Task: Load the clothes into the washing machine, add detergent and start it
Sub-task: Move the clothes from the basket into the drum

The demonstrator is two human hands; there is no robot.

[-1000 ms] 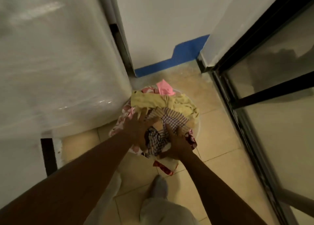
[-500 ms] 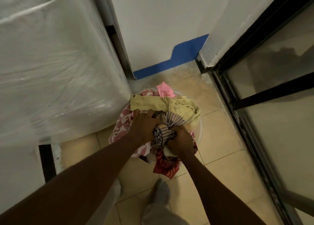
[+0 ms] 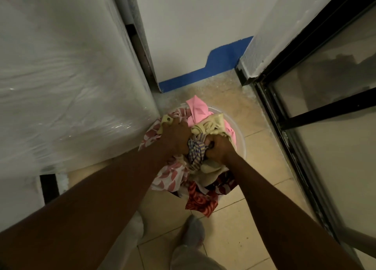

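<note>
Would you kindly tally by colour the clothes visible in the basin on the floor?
Plain pink garment: 1
Pale yellow garment: 1
Pink-and-white floral cloth: 1
Blue striped cloth: 1
Red patterned cloth: 1
Total: 5 that can be told apart; more may lie hidden underneath.

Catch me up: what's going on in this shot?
A person is bent over a round translucent white plastic basin heaped with mixed coloured clothes. It sits on a beige tiled floor beside a white appliance wrapped in clear plastic film, probably the washing machine. The left hand and right hand each grip bunched fabric, with a blue-and-white striped cloth between them. Nothing is lifted clear of the basin yet, and the machine's opening is out of view.
</note>
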